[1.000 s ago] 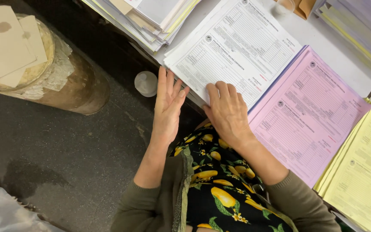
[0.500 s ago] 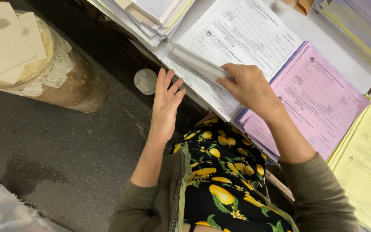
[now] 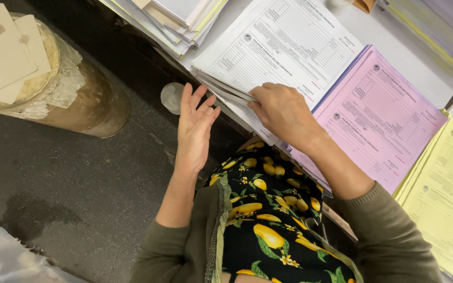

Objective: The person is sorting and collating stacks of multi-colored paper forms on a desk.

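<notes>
Pinching white form stack (image 3: 281, 44) near edge, right hand (image 3: 284, 110) clenched on sheets; long axis probably diagonal. Left hand (image 3: 195, 128) released, beside stack.

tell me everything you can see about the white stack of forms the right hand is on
The white stack of printed paper forms lies flat and askew on the pale tabletop, its near corner overhanging the table edge. The top sheet carries ruled tables, fine black print and a small round emblem. The right hand pinches and lifts a few near-edge sheets, fanning them apart. The open left hand hovers just beside that corner; contact is unclear. The pink stack of similar forms borders it on the right.
</notes>
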